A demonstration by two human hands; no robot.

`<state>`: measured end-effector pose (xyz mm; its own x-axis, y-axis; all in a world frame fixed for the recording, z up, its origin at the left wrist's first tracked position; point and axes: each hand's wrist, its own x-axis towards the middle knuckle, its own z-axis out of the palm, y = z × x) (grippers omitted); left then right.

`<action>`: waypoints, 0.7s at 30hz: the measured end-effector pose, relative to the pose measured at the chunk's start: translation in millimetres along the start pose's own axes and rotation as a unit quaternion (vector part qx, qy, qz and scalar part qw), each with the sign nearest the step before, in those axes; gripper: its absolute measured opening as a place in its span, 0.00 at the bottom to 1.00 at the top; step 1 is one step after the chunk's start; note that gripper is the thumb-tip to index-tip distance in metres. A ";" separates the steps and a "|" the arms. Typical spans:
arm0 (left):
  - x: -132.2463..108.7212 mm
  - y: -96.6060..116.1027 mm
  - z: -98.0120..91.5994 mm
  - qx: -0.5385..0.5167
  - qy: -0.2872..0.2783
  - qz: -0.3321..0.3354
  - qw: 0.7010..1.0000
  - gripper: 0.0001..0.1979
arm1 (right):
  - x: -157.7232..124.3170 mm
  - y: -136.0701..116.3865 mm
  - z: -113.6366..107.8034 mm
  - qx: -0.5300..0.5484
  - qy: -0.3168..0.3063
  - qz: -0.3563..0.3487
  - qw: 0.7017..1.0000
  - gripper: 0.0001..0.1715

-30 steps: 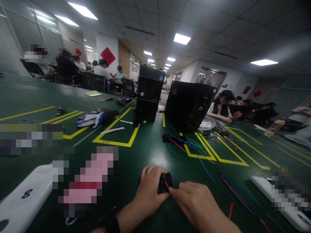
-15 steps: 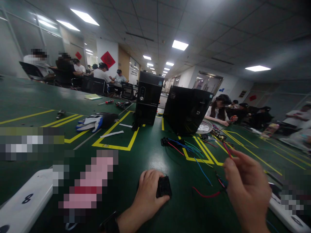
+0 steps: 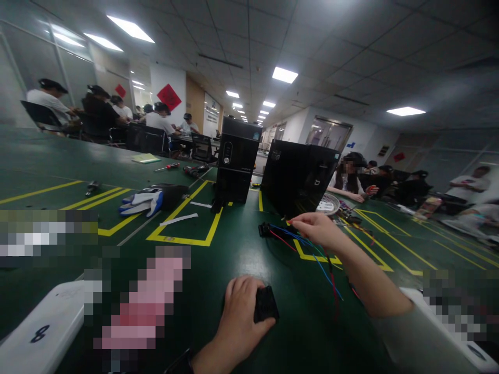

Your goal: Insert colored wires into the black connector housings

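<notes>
My left hand (image 3: 244,314) is wrapped round a small black block-like part (image 3: 267,305) on the green table, its thumb along the near side. My right hand (image 3: 317,228) reaches across in front of the black computer case, thumb and forefinger pinched on a thin red wire (image 3: 331,270) whose length hangs below the hand, partly blurred. Just left of the fingertips lies a black connector (image 3: 265,230) with blue, red and green wires coming out. Blue wires (image 3: 327,275) trail from it toward me, passing under my right forearm.
Two black computer cases, one upright (image 3: 237,161) and one angled (image 3: 298,174), stand ahead. A white and blue glove (image 3: 142,201), a screwdriver (image 3: 167,168) and paper strips (image 3: 179,219) lie left. Behind the right case is a round white basket (image 3: 328,204). A person sits beyond it.
My right hand has moved left and forward with the red wire, from the right side to beside the black connector. My left hand stays on the black part.
</notes>
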<state>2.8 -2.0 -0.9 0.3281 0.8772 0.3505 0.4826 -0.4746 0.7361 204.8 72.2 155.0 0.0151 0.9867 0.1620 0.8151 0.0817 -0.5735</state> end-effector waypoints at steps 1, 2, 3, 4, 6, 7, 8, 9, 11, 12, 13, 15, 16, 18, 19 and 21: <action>0.1 0.2 -0.1 0.000 0.001 -0.003 1.000 0.22 | 12.8 2.7 7.1 -0.025 -0.021 0.006 0.999 0.15; 0.4 0.5 -0.3 -0.001 0.003 -0.007 1.000 0.22 | 25.2 5.5 14.6 -0.052 -0.035 0.012 0.998 0.14; 0.8 1.1 -0.7 -0.002 0.003 -0.010 1.000 0.22 | 37.0 8.3 22.1 -0.080 -0.045 0.016 0.996 0.14; 1.3 1.8 -1.2 -0.004 0.002 -0.014 1.000 0.22 | 48.1 10.9 29.5 -0.107 -0.049 0.019 0.993 0.13; 2.6 4.0 -2.9 -0.008 -0.005 -0.023 1.000 0.22 | 67.1 14.8 43.5 -0.157 -0.053 0.021 0.986 0.13; 3.3 5.3 -3.9 -0.010 -0.011 -0.028 1.000 0.22 | 75.0 16.2 49.8 -0.180 -0.054 0.022 0.982 0.13; 3.9 6.5 -4.8 -0.010 -0.017 -0.037 0.999 0.22 | 81.8 17.3 55.6 -0.202 -0.055 0.022 0.978 0.13; 4.4 7.4 -5.7 -0.010 -0.020 -0.043 0.999 0.22 | 87.5 18.2 61.0 -0.221 -0.056 0.022 0.973 0.12; 5.0 8.1 -6.7 -0.012 -0.026 -0.048 0.998 0.22 | 96.3 20.0 69.8 -0.253 -0.062 0.018 0.965 0.13; 5.0 7.8 -6.8 -0.015 -0.030 -0.046 0.998 0.21 | 99.5 21.0 73.2 -0.265 -0.066 0.014 0.962 0.13; 5.0 7.1 -6.7 -0.016 -0.032 -0.047 0.998 0.22 | 102.0 22.2 76.0 -0.276 -0.071 0.009 0.959 0.14; 4.8 4.9 -5.9 -0.017 -0.033 -0.045 0.998 0.22 | 105.1 25.1 79.7 -0.292 -0.081 -0.004 0.953 0.14; 4.8 3.7 -5.4 -0.018 -0.032 -0.044 0.998 0.22 | 105.8 26.8 80.8 -0.298 -0.085 -0.010 0.951 0.14; 5.1 1.8 -4.6 -0.019 -0.031 -0.041 0.998 0.22 | 106.1 30.6 82.0 -0.308 -0.093 -0.019 0.947 0.14; 5.3 1.1 -4.4 -0.020 -0.030 -0.041 0.999 0.22 | 105.7 32.5 82.3 -0.312 -0.095 -0.022 0.945 0.14; 5.5 0.6 -3.9 -0.019 -0.029 -0.043 0.998 0.22 | 104.5 36.0 83.0 -0.319 -0.099 -0.026 0.942 0.14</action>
<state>1.7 2.9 3.7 0.3337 0.9087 0.2510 0.4806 -0.3930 0.7839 187.7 189.9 84.6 -0.0908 0.9958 -0.0123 0.9950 0.0912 0.0402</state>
